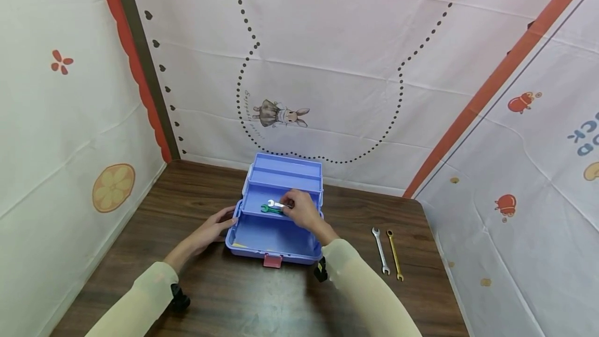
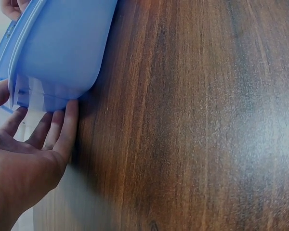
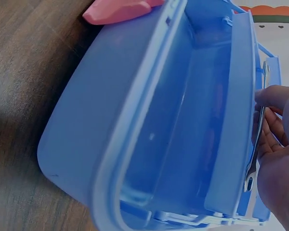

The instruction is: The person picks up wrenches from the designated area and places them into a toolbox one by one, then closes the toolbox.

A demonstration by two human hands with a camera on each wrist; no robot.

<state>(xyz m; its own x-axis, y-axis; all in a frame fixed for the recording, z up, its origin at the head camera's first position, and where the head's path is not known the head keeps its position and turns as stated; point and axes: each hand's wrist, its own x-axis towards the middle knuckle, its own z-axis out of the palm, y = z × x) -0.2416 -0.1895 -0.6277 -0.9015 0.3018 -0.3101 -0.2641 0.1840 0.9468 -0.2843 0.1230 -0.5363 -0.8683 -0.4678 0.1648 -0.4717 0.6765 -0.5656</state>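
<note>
A blue toolbox (image 1: 276, 235) stands open with its trays raised. My right hand (image 1: 301, 209) pinches a silver wrench (image 1: 275, 204) over the lower tray, and in the right wrist view the hand (image 3: 282, 144) has thumb and fingers on the silver wrench (image 3: 260, 126). A green wrench (image 1: 269, 209) lies in that tray, just in front of the silver one. My left hand (image 1: 211, 229) rests against the box's left side; in the left wrist view the hand (image 2: 33, 154) has its fingers spread along the blue side wall (image 2: 62, 98).
To the right of the box, a silver wrench (image 1: 381, 251) and a gold wrench (image 1: 395, 255) lie side by side on the wooden table (image 1: 346, 285). A red latch (image 1: 273, 260) hangs at the box's front. Printed cloth walls (image 1: 327, 40) surround the table.
</note>
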